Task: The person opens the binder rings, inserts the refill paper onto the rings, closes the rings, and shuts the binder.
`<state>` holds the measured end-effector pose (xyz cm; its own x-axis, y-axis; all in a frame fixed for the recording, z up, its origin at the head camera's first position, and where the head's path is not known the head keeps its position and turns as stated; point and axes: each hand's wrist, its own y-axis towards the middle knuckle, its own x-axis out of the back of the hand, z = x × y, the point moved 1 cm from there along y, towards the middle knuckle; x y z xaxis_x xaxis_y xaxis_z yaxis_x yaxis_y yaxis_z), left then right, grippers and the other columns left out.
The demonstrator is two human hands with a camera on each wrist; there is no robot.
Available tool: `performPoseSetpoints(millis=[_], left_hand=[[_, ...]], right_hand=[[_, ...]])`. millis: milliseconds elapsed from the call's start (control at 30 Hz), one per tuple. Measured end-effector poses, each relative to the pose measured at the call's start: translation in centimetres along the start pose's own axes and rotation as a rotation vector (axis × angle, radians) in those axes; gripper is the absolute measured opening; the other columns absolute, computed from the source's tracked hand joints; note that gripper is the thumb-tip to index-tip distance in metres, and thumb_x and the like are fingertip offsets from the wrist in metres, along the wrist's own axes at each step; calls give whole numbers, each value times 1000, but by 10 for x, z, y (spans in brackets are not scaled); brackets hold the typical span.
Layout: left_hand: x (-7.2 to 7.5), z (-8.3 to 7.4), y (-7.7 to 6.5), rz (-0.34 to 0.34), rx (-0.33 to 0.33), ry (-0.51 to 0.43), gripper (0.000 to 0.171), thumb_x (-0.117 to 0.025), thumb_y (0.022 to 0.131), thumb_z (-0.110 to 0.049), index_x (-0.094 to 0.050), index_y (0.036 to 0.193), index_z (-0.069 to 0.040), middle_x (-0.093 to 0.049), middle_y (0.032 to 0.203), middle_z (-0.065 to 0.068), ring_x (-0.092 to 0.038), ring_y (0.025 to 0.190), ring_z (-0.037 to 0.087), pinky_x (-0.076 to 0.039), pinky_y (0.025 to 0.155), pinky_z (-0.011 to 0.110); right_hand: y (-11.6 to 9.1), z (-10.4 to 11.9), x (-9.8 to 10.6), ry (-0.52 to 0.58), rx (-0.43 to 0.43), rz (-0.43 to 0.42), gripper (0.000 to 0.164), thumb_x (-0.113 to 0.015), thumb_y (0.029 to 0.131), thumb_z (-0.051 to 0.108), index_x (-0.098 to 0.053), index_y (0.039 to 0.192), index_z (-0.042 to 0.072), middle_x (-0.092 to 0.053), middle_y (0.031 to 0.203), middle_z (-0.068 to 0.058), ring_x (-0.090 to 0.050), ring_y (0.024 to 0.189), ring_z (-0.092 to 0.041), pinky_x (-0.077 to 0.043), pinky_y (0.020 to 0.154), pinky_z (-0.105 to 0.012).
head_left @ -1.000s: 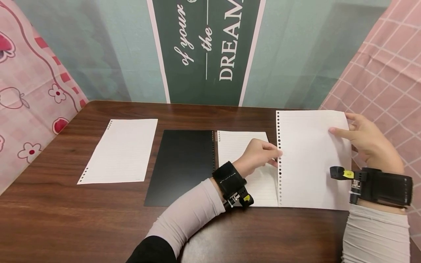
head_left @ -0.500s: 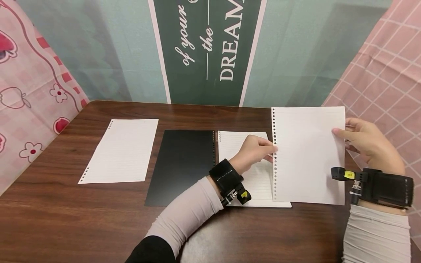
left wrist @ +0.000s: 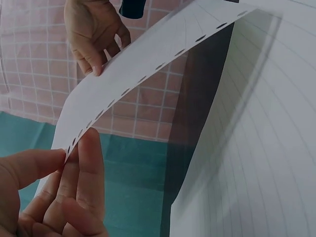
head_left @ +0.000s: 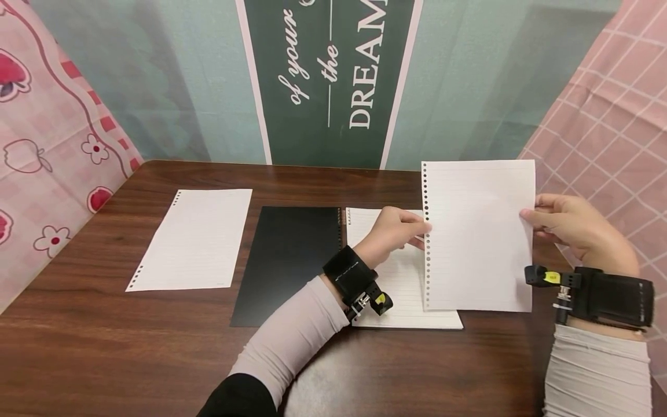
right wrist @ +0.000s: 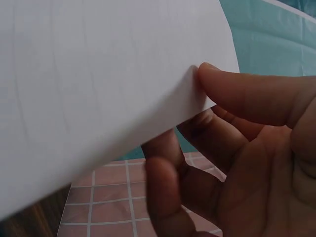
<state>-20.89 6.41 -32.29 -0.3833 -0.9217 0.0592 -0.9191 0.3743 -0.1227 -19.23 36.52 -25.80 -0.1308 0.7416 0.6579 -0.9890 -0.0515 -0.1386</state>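
From my seat, the head camera shows me a teal backdrop [head_left: 469,75] with pink cloths [head_left: 609,92] at both sides, and a dark wood table [head_left: 130,359] before it. A notebook lies open in the middle, its black cover [head_left: 286,260] to the left and its ruled page [head_left: 401,307] to the right. The sheet [head_left: 479,237] is up in the air, partly over that page and past its right edge; the left wrist camera shows me a gap beneath it. Another sheet, the loose one [head_left: 193,240], lies flat left of the cover.

I see the left forearm [head_left: 292,330] slant up and rightward across the cover. The left hand [head_left: 393,229] pinches the row of holes [head_left: 427,255] between thumb and fingertips, nearly closed. The right forearm [head_left: 596,370] rises almost straight, and the right hand [head_left: 578,226] leans left at the sheet's other edge: thumb flat on the front, fingers bent loosely behind, gripping just the margin.
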Motion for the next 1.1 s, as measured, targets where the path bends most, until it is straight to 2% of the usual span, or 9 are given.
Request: performPoseSetpoints(millis=[167,233,400,533,633,733,900,1000,1100], left_hand=[[7,-1,0,20,6,7,16,-69,93,-20,-77,104,-10,-74,90,1,-75,78,17,-49,84,43],[11,-1,-1,26,5,12,17,-69,94,-20,-77,104,-10,-75,93,1,-75,80,19,-48,85,44],[20,-4,-1,46,1,20,18,-68,94,-21,-76,106,-10,-74,103,2,-76,84,20,-47,84,42],[26,-5,-1,67,13,37,20,-68,94,-22,-76,108,-10,-75,104,3,-75,82,17,-47,92,47],[29,-5,0,77,26,45,21,-69,93,-22,-75,111,-11,-77,96,7,-75,81,16,-45,98,52],[32,-6,-1,82,36,44,21,-69,93,-21,-75,110,-11,-77,88,8,-75,80,16,-42,102,55],[35,-7,-1,97,61,62,19,-69,93,-21,-76,109,-13,-76,82,10,-75,79,14,-42,101,54],[38,-8,-1,100,70,89,19,-69,93,-22,-76,109,-13,-77,87,8,-75,79,13,-43,99,52],[42,-7,-1,90,74,121,17,-70,93,-22,-77,105,-13,-77,90,6,-75,79,12,-45,95,50]], right_hand=[[1,2,-3,-54,11,-7,33,-54,103,24,-47,76,5,-41,64,8,-46,59,-11,-38,54,-29],[2,3,-5,-45,15,3,30,-53,103,25,-51,79,8,-46,65,10,-48,60,-10,-41,56,-28],[6,5,-8,74,-5,35,19,-55,103,23,-64,87,24,-59,70,14,-55,64,-7,-47,59,-25],[6,7,-10,52,6,24,22,-55,102,22,-60,81,20,-53,66,12,-51,61,-9,-44,58,-27],[6,9,-13,-1,17,17,26,-54,103,25,-54,79,15,-47,64,10,-48,60,-11,-41,56,-28],[7,11,-14,1,21,21,24,-54,103,25,-57,80,16,-47,63,10,-47,58,-10,-40,55,-28],[9,13,-17,1,20,25,23,-55,103,25,-60,82,17,-48,62,10,-47,58,-8,-40,53,-27],[9,13,-19,-32,32,19,22,-55,103,27,-60,84,16,-48,64,10,-47,60,-9,-41,54,-28],[11,13,-23,-38,48,19,17,-56,102,26,-62,88,20,-49,66,10,-48,62,-10,-41,56,-27]])
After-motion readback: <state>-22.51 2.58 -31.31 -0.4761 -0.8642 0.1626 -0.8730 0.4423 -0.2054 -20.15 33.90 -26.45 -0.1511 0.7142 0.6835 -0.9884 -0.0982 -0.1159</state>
